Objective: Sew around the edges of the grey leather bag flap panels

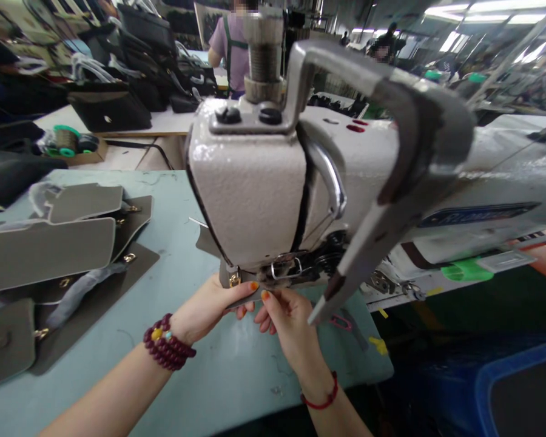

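Note:
A grey leather-like piece lies under the front of a white sewing machine. My left hand pinches it, thumb on top and fingers below. A gold-coloured metal clasp sits on the piece just above my left thumb. My right hand is closed at the right end of the same piece, its thumb against the edge. The two thumbs nearly meet. The machine head hides the rest of the piece and the needle area.
Several grey bag parts with gold fittings lie on the pale blue table at left. Beside my right hand, the machine's grey metal bracket slants down. A blue bin stands lower right. Behind, a person stands near black bags.

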`<state>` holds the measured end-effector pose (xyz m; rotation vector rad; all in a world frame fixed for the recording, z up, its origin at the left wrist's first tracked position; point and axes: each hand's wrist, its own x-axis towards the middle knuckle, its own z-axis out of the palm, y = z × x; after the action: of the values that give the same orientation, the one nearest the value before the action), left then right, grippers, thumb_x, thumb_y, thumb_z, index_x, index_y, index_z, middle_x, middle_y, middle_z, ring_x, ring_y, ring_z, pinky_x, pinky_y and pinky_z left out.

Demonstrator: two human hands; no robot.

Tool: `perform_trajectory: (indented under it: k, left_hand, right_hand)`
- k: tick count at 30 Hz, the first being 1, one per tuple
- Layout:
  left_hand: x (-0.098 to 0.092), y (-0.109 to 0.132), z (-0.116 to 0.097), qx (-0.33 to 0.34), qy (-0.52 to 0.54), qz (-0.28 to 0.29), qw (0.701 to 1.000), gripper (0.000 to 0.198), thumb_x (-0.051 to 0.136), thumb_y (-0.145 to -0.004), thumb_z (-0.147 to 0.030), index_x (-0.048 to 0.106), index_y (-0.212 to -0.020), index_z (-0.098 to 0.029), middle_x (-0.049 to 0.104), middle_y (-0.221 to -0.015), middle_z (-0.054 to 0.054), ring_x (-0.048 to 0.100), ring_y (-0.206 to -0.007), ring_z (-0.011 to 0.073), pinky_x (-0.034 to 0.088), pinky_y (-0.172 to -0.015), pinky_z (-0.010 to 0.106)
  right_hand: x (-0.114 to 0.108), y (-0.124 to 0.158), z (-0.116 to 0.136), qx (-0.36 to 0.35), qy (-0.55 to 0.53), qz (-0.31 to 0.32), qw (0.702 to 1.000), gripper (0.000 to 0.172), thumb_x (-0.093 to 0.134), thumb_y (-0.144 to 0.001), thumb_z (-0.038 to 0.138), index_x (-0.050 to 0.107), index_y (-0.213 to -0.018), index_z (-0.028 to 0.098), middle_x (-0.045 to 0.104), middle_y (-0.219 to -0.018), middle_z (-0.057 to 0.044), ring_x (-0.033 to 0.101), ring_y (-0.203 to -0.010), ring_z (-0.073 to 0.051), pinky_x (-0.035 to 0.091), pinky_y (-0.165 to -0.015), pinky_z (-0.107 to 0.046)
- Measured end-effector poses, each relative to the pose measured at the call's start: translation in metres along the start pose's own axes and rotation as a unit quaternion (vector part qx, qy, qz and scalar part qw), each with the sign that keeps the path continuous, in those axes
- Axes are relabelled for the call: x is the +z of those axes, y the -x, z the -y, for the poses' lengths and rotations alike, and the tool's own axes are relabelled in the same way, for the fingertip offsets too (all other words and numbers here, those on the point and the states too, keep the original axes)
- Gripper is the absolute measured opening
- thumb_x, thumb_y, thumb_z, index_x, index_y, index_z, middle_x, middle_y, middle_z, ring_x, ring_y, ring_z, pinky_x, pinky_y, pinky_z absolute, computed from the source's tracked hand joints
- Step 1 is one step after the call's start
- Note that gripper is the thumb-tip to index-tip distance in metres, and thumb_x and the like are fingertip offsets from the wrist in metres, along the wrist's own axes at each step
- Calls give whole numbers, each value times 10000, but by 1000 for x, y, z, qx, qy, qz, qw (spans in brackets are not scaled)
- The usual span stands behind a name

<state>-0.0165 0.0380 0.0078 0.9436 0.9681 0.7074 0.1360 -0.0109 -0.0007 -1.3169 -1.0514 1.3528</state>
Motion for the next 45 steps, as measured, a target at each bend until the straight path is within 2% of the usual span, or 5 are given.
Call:
perform_trajectory:
  k: [21,30,35,41,45]
  left_hand:
    - [5,-6,-23,51,-15,-69,996,249,805,-575,-371,659,-487,-190,513,-406,13,377,-406,108,281,-389,218]
    - [8,-2,-7,52,21,-118,991,307,811,-610,-345,593,-466,-183,512,-418,-8,376,-405,96,263,-384,215]
    - [22,6,3,62,52,-148,986,432,754,-694,-487,561,-474,-169,515,-448,-3,430,-414,95,334,-395,213]
    - [45,11,23,79,131,-164,975,432,651,-813,-502,548,-557,-171,486,-453,-24,443,-396,96,356,-404,219]
    - [62,10,36,105,157,-223,956,395,618,-857,-451,524,-578,-188,488,-467,-28,457,-414,112,393,-427,241]
  right_hand:
    - [39,-5,-3,12,-58,-145,988,344,542,-882,309,636,-582,170,670,-491,-15,607,-371,-119,492,-398,-181]
    - [42,-7,-8,-6,-36,-143,989,381,535,-892,341,618,-560,173,656,-489,-11,595,-384,-124,501,-423,-203]
    - [37,-6,-12,-14,-2,-142,990,379,549,-885,396,622,-589,173,690,-561,-35,622,-443,-148,463,-402,-207]
    - [25,-4,-3,-8,25,-108,994,392,552,-886,373,570,-544,182,511,-377,40,436,-303,-83,360,-345,-173]
    - [16,-4,3,13,24,-80,996,399,570,-878,384,538,-532,188,459,-356,56,380,-296,-73,314,-336,-168]
